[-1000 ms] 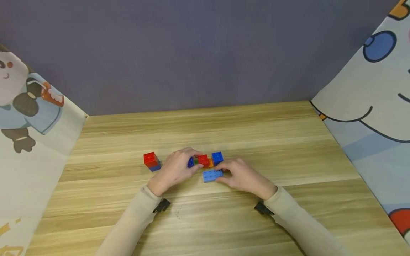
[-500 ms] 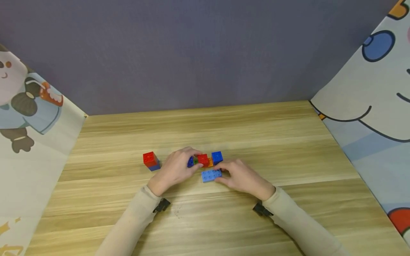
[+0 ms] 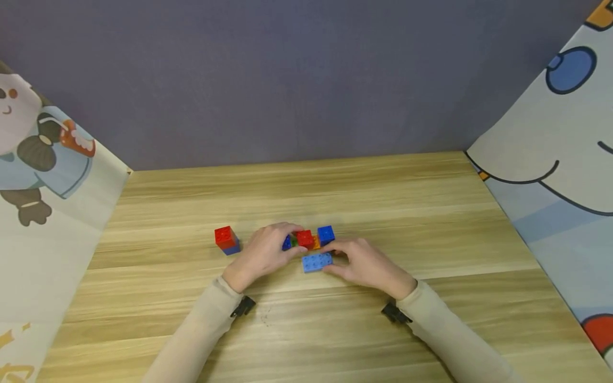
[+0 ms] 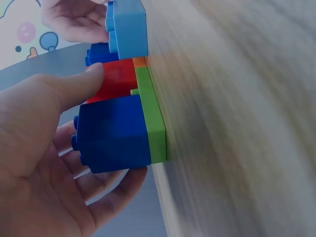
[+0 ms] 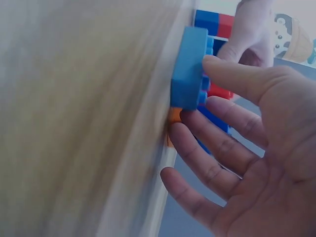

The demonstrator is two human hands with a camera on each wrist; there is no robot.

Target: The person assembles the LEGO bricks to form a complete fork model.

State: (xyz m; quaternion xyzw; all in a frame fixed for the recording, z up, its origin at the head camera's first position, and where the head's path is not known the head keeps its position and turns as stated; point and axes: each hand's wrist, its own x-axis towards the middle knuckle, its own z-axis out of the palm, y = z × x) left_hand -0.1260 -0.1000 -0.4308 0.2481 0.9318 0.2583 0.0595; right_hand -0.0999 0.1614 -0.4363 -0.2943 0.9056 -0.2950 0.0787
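A low row of toy building bricks lies mid-table, with a green plate and an orange plate at its base. On it stand a dark blue brick at the left, a red brick in the middle and another dark blue brick at the right. My left hand holds the red brick between thumb and fingers, its palm behind the left blue one. In front of the row, my right hand pinches the right end of a light blue eight-stud brick, studs up. Its other fingers are spread loosely.
Left of my left hand stands a small stack, a red brick on a blue brick. The wood-grain table meets a grey wall behind, with cartoon-printed panels at both sides.
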